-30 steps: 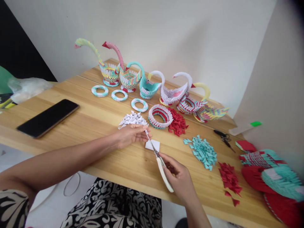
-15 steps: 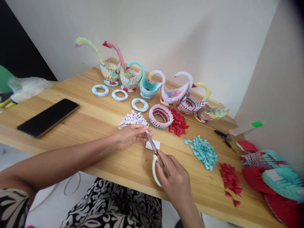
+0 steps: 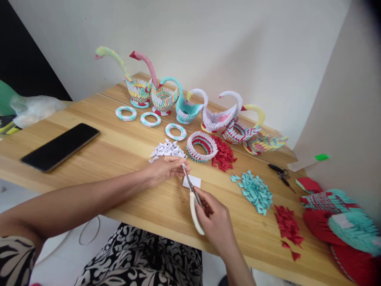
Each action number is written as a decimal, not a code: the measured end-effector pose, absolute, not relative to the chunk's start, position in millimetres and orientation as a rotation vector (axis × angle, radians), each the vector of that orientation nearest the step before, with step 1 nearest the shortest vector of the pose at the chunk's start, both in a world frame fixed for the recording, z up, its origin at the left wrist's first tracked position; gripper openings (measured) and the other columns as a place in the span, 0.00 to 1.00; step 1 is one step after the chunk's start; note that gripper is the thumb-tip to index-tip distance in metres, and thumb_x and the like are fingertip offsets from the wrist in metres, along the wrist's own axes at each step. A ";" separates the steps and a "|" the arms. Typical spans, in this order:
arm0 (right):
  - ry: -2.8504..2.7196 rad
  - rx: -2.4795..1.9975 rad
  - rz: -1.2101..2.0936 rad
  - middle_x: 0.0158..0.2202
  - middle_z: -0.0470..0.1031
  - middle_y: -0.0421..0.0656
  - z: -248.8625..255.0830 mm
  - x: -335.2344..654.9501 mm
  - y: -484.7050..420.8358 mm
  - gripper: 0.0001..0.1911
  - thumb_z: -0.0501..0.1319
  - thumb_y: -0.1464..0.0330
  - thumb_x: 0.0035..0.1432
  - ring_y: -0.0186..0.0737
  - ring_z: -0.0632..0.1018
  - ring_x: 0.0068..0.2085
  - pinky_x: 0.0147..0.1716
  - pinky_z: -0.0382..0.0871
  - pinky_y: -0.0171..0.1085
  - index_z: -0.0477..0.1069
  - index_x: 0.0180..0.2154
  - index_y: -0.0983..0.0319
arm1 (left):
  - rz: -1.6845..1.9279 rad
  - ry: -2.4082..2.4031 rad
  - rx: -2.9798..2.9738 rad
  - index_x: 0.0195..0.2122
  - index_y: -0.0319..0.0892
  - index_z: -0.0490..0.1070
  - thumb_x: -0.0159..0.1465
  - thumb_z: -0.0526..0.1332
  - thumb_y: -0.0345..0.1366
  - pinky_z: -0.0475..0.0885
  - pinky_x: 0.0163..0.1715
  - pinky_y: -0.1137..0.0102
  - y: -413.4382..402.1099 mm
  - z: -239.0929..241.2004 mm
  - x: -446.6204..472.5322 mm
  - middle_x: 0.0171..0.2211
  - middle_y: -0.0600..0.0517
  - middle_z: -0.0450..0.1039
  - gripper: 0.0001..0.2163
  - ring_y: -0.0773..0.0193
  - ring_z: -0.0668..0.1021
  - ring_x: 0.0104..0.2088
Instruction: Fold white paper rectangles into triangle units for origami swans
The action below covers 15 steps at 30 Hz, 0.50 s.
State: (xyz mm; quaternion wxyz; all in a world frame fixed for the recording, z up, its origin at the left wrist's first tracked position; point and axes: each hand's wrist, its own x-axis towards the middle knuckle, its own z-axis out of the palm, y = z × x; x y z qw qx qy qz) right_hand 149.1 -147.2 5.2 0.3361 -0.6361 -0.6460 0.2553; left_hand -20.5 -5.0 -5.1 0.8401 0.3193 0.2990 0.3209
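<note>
My right hand [image 3: 214, 216] is closed round the white handles of a pair of scissors [image 3: 189, 182], whose blades point up and left to my left fingertips. My left hand [image 3: 166, 170] is pinched on a small piece of white paper [image 3: 184, 164], mostly hidden by the fingers, at the blade tips. Beneath the scissors, a white paper rectangle [image 3: 195, 182] lies on the wooden table [image 3: 143, 210]. Just beyond my left hand is a pile of folded white paper pieces [image 3: 167, 149]. A red, white and teal paper ring [image 3: 213, 154] stands to its right.
Several paper swans [image 3: 139, 93] line the back by the wall. Flat teal-and-white rings [image 3: 126, 113] lie before them. A phone [image 3: 61, 147] is at left. Red pieces [image 3: 225, 155], teal pieces [image 3: 256, 190] and dark-handled scissors [image 3: 281, 174] are at right.
My right hand has shifted slightly up and left, and the scissors have turned, showing their blades more edge-on. My left hand holds nearly the same place.
</note>
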 end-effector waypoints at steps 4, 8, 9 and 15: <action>-1.925 -1.621 0.333 0.40 0.75 0.49 2.5 148.0 -154.8 0.20 0.55 0.70 0.62 0.42 0.76 0.40 0.41 0.71 0.39 0.69 0.55 0.62 | 0.703 0.646 0.669 0.34 0.33 0.75 0.64 0.63 0.34 0.73 0.41 0.67 -3.6 -5.8 -21.7 0.32 0.45 0.79 0.07 0.63 0.80 0.34; -1.871 -1.633 0.467 0.39 0.75 0.44 7.5 154.3 -161.0 0.19 0.56 0.71 0.61 0.36 0.76 0.35 0.34 0.70 0.32 0.69 0.54 0.59 | 0.717 0.628 0.677 0.35 0.33 0.75 0.67 0.58 0.32 0.73 0.40 0.69 -2.3 -4.6 -22.6 0.33 0.45 0.79 0.08 0.65 0.80 0.33; -1.845 -1.644 0.482 0.38 0.75 0.43 8.8 155.9 -161.4 0.19 0.56 0.72 0.61 0.35 0.75 0.33 0.33 0.70 0.31 0.69 0.53 0.59 | 0.712 0.628 0.672 0.35 0.33 0.74 0.68 0.56 0.31 0.73 0.39 0.70 -2.3 -3.9 -22.5 0.33 0.44 0.79 0.09 0.65 0.80 0.32; -1.821 -1.633 0.497 0.37 0.75 0.41 10.1 157.0 -158.7 0.18 0.57 0.72 0.61 0.33 0.74 0.32 0.31 0.68 0.30 0.70 0.53 0.58 | 0.688 0.642 0.627 0.35 0.33 0.74 0.68 0.55 0.30 0.74 0.37 0.71 -4.4 2.3 -21.7 0.32 0.45 0.79 0.09 0.65 0.80 0.32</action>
